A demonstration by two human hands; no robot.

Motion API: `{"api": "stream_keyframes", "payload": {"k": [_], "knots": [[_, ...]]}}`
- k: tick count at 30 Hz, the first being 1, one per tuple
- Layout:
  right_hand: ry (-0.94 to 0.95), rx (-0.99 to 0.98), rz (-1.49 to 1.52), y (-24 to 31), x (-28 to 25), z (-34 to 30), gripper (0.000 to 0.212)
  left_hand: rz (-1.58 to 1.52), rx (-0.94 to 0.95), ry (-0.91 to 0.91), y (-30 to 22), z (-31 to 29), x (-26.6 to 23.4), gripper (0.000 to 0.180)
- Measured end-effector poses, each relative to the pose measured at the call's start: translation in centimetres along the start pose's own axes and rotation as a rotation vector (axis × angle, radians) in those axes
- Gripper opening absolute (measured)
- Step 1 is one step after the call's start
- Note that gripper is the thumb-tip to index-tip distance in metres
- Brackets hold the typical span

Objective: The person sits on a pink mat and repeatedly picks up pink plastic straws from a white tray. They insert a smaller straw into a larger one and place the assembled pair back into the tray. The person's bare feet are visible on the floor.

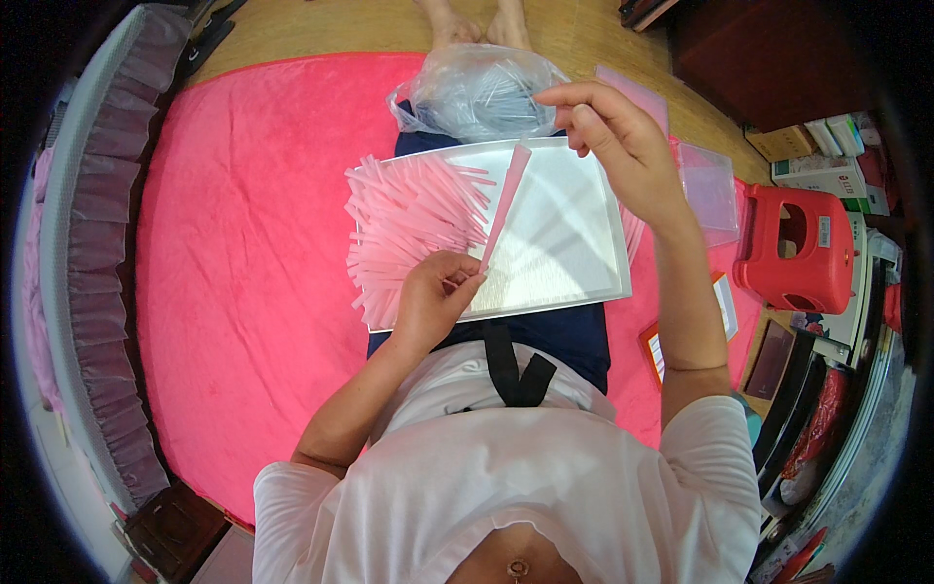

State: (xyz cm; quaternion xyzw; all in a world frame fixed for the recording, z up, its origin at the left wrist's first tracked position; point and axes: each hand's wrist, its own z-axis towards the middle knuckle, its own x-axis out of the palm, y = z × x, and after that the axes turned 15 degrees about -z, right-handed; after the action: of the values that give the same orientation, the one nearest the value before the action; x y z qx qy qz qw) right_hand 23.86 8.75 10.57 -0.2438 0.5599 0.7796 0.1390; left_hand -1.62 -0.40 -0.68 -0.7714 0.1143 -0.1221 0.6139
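My left hand (438, 297) is closed in a pinch on the narrow lower end of a pink tapered piece (504, 206), slender and translucent, its wider end pointing up and away. Just left of it, many similar pink strips (409, 224) lie heaped over the left half of a shallow white tray (584, 263) on my lap. My right hand (623, 146) is raised above the tray's far right corner, with its index finger stretched out and its thumb apart; I see nothing in it. Beyond the tray, a clear plastic bag (477, 92) with bluish-grey contents lies near its fingertips.
A pink blanket (253, 273) spreads beneath me. To the right are a red plastic stool (803, 248), a clear plastic box (708, 195) and an orange-edged flat item (725, 307). A ruffled grey cover (102, 273) runs along the left. Bare feet (477, 29) show at the far edge.
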Motion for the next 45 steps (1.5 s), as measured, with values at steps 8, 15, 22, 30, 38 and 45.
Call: {"api": "stream_keyframes", "payload": {"k": [8, 15, 22, 30, 38, 45], "knots": [[0.197, 0.268, 0.227, -2.8, 4.7, -4.5, 0.028, -0.197, -0.073, 0.031, 0.2, 0.1, 0.4, 0.014], [0.246, 0.338, 0.457, -3.6, 9.7, -8.6, 0.032, -0.344, -0.150, 0.057, -0.2, 0.3, 0.9, 0.017], [0.126, 0.389, 0.535, -3.4, 9.7, -9.7, 0.025, -0.349, -0.117, 0.104, -0.7, 0.7, 1.9, 0.017], [-0.360, 0.475, 0.215, -6.1, 0.2, -11.6, 0.020, -0.241, -0.136, 0.161, -0.3, 0.3, 2.1, 0.020], [-0.371, 0.716, -0.438, -20.8, -0.5, -20.5, 0.018, -0.237, -0.200, 0.161, -0.9, 0.1, 2.4, 0.018], [-0.308, 0.791, -0.516, -25.1, 4.6, -22.2, 0.026, -0.205, -0.194, 0.149, -0.7, -0.1, 1.6, 0.019]]}}
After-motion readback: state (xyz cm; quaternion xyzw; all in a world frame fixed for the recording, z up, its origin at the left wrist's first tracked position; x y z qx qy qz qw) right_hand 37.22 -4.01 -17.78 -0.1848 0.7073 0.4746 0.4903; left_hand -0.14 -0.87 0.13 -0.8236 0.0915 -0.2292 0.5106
